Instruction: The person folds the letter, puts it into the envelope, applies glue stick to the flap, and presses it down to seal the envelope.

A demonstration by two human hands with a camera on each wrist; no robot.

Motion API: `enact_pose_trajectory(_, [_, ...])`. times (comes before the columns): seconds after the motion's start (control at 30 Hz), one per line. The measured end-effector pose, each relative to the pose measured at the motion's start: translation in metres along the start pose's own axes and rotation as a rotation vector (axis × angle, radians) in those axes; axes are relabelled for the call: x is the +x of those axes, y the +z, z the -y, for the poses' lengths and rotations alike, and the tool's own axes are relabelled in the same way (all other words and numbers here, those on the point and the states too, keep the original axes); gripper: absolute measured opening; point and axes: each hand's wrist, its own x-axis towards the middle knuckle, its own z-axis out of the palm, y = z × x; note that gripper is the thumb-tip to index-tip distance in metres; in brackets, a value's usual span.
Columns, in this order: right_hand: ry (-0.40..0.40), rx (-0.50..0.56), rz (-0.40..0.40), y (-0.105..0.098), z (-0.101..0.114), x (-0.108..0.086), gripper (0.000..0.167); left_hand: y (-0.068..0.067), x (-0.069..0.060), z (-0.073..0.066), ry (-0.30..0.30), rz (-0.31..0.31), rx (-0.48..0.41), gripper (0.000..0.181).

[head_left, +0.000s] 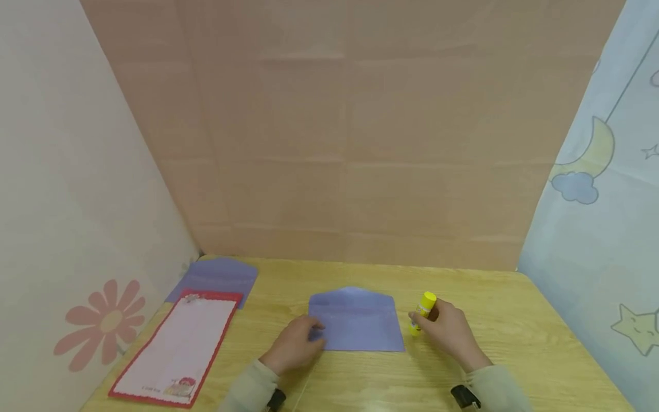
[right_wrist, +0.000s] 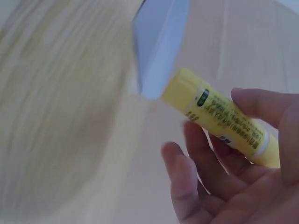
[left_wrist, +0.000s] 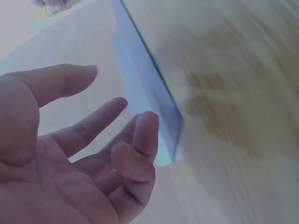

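Your left hand curves, fingers loosely apart, the purple envelope at their tips: probably light, easily creased; take its edges. Your right hand pinches the glue stick, likely stiff, smooth; hold mid-barrel.

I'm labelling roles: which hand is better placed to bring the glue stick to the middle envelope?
Probably the right hand: it grips the glue stick beside the envelope; the left hand holds none.

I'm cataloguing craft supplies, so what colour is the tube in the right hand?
The tube is yellow with dark lettering; the right wrist view shows it best.
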Motion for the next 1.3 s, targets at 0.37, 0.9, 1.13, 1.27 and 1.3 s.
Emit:
enact_pose_trajectory(0.37, [-0.146,0.123,0.11,0.023,0.05,-0.014,0.034,-0.004,0.008,-0.033,0.012,0.051,-0.311,0.039])
enact_pose_trajectory(0.9, [-0.508,0.233,0.375,0.052,0.08,-0.022,0.03,0.0,0.013,-0.05,0.004,0.066,-0.57,0.027])
enact_pose_trajectory(1.13, [-0.469,0.199,0.356,0.054,0.083,-0.023,0.036,0.003,0.012,-0.045,-0.008,0.025,-0.603,0.028])
enact_pose_trajectory(1.27, [-0.446,0.157,0.307,0.058,0.084,-0.024,0.039,0.004,0.013,-0.044,-0.026,-0.004,-0.591,0.027])
enact_pose_trajectory(1.3, [-0.444,0.138,0.284,0.06,0.084,-0.025,0.04,0.003,0.013,-0.044,-0.038,-0.019,-0.591,0.028])
